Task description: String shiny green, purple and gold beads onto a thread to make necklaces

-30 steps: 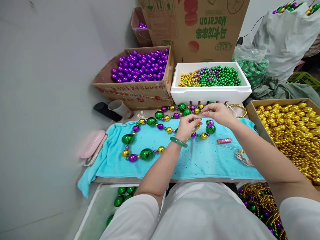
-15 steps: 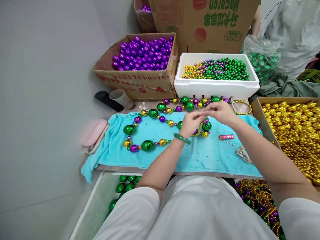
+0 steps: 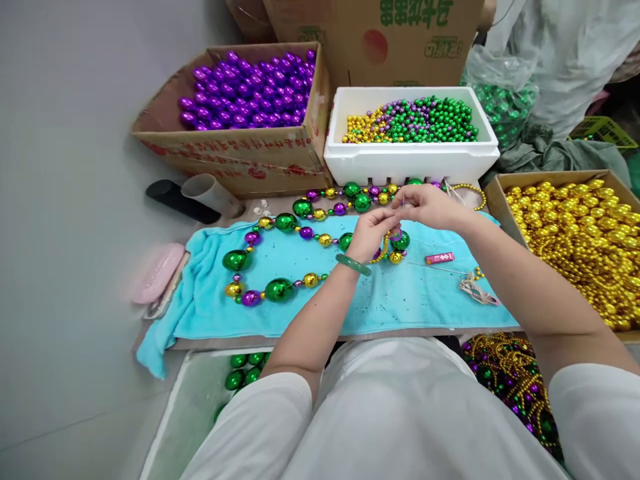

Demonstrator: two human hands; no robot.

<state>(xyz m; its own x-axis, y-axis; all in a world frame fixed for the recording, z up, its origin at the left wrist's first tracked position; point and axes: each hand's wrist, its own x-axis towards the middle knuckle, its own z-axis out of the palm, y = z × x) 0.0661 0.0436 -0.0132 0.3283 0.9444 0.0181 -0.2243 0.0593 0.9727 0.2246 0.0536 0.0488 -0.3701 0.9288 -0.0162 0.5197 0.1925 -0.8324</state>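
Note:
A necklace of large green, purple and gold beads (image 3: 280,290) loops over a turquoise towel (image 3: 200,313). My left hand (image 3: 371,232), with a green bangle (image 3: 353,264) on its wrist, pinches at the necklace's right end; beads show just beneath the fingertips. Touching it from the right, my right hand (image 3: 425,205) has thumb and forefinger closed in a pinch. Whatever lies between its fingertips is too small to make out. By the left fingers hangs a short loop of small gold beads (image 3: 384,248).
Behind the towel stand a carton of purple beads (image 3: 225,150) and a white foam box (image 3: 410,160) of small beads. A carton of gold beads (image 3: 505,207) stands right. On the towel lie a small pink packet (image 3: 439,258) and a thin needle-like rod (image 3: 440,268). A pink case (image 3: 159,272) is left.
The camera view has shifted, so the scene sits further left and slightly higher. My hands stay together at the same end of the necklace, with the right fingers slightly more bent.

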